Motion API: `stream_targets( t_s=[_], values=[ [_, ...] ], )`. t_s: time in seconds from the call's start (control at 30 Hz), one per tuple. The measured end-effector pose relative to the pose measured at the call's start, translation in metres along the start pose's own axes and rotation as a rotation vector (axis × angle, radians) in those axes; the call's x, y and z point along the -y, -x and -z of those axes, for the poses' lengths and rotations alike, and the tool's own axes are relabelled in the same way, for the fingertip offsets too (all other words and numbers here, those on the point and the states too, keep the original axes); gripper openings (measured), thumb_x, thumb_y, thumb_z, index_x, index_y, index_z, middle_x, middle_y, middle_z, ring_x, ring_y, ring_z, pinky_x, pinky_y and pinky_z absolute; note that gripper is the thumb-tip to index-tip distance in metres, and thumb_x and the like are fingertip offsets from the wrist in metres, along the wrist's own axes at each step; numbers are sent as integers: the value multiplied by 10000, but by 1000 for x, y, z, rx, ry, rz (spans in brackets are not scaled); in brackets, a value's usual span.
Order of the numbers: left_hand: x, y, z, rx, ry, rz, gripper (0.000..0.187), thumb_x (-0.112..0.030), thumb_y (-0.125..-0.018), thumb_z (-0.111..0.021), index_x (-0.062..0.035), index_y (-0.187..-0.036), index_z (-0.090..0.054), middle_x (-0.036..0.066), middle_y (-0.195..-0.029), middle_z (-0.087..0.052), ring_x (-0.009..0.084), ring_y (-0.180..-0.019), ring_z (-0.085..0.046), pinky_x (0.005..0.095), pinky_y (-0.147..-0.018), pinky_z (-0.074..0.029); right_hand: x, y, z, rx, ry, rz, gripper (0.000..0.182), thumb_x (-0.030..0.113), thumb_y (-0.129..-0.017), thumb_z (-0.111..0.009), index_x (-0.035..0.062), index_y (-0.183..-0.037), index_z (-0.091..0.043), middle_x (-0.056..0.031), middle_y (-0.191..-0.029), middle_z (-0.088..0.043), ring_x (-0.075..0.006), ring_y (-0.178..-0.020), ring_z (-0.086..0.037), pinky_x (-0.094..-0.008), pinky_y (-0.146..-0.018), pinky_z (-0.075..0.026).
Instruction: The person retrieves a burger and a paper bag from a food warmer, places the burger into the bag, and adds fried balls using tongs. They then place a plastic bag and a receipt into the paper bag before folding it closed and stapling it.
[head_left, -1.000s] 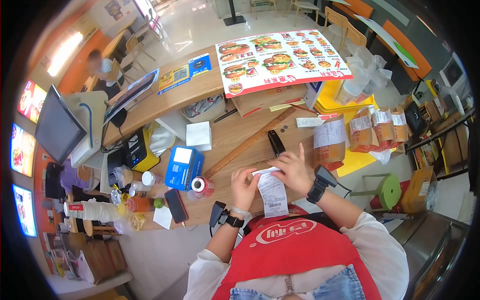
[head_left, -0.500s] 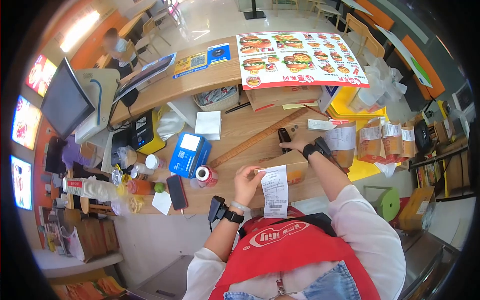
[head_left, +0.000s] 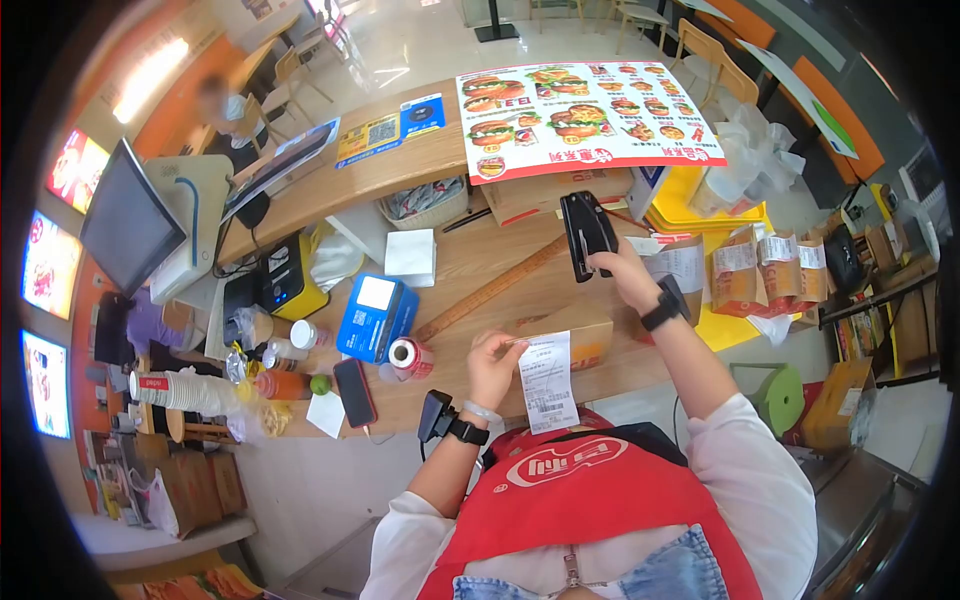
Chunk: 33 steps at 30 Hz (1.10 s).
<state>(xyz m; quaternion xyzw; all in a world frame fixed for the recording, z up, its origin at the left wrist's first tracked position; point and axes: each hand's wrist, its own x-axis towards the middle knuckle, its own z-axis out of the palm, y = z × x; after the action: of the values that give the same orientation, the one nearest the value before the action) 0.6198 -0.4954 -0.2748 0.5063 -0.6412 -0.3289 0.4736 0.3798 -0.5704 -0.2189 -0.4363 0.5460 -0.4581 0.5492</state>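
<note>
My left hand [head_left: 491, 366] pinches the top of a long white receipt [head_left: 546, 381] against the folded rim of a brown paper bag [head_left: 577, 334] on the wooden counter [head_left: 470, 268]. My right hand [head_left: 626, 272] is raised above the counter and grips a black stapler [head_left: 585, 234], lifted clear of the surface. Both wrists carry black devices.
A long wooden ruler [head_left: 490, 289] lies diagonally near a blue card reader [head_left: 371, 317], a red can [head_left: 409, 355] and a black phone [head_left: 353, 392]. Packed bags [head_left: 765, 262] stand at right on a yellow tray. A burger menu [head_left: 580, 115] lies on the raised ledge. A person sits far left.
My right hand left the receipt, reached to the stapler on the counter and has lifted it up. My left hand kept the receipt on the bag.
</note>
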Motion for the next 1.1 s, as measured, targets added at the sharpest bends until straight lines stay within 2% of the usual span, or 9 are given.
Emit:
stream_targets(
  t_s=[0.07,0.2,0.3,0.37,0.6,0.7,0.83,0.97,1.1],
  values=[
    [-10,-5,-6,14,22,-27,107,-77,-653,-687,-23,-699,-607,97,-721,-576,279,-847,-548,347,-737,-419,37,42,-15,-28,-190,227,408,106,-668,-622,56,-1046,-476,4,-841,-516,-71,-719,-457,-203,-625,-375],
    [-31,-10,-24,36,67,-49,104,-48,-640,-677,-19,-641,-577,99,-665,-553,284,-871,-548,362,-743,-416,29,105,-36,-36,-105,167,627,82,-664,-663,50,-1205,-346,-10,-917,-471,-74,-818,-454,-224,-673,-414],
    [-44,-12,-31,72,13,-153,122,-40,-636,-668,-14,-614,-551,108,-676,-554,289,-873,-549,371,-738,-414,-10,107,-54,-127,275,732,685,98,-577,-660,-14,-1172,-339,-172,-1019,-450,-287,-974,-465,-356,-902,-343],
    [-50,-11,-34,88,28,-142,122,-33,-638,-659,-13,-608,-543,113,-685,-557,291,-873,-549,371,-737,-414,-6,107,-56,-153,477,816,592,165,-581,-662,-8,-1093,-421,-181,-942,-474,-343,-915,-478,-376,-857,-368],
    [-50,-2,-37,186,9,-100,72,35,-642,-578,-4,-702,-587,148,-786,-588,282,-832,-556,340,-727,-424,-15,94,-46,-264,600,492,482,257,-575,-678,22,-960,-507,-132,-803,-505,-316,-814,-494,-392,-755,-374],
    [-38,-3,-30,104,14,12,58,18,-657,-606,-4,-711,-609,132,-772,-595,259,-860,-563,331,-740,-428,-19,90,-47,-251,573,768,515,255,-572,-680,26,-990,-487,-138,-854,-513,-313,-854,-491,-397,-788,-362],
    [-28,0,-10,108,-23,-32,78,-50,-670,-671,-13,-679,-604,113,-729,-574,282,-867,-555,361,-768,-410,-32,92,-22,-293,522,630,563,191,-576,-668,14,-1058,-439,-168,-946,-498,-340,-927,-456,-415,-848,-342],
    [-26,3,-11,40,-3,67,92,-65,-683,-674,-5,-684,-604,112,-741,-578,274,-889,-550,351,-771,-412,-42,80,-18,-254,74,363,522,93,-663,-630,-3,-1126,-409,-62,-875,-482,-152,-770,-467,-268,-711,-410],
    [-30,1,-8,5,-26,50,91,-58,-682,-673,-3,-687,-601,112,-739,-578,275,-882,-550,346,-768,-414,-19,82,-12,-131,-96,196,548,85,-654,-632,1,-1144,-404,-39,-887,-476,-129,-781,-460,-262,-716,-407]
  ],
)
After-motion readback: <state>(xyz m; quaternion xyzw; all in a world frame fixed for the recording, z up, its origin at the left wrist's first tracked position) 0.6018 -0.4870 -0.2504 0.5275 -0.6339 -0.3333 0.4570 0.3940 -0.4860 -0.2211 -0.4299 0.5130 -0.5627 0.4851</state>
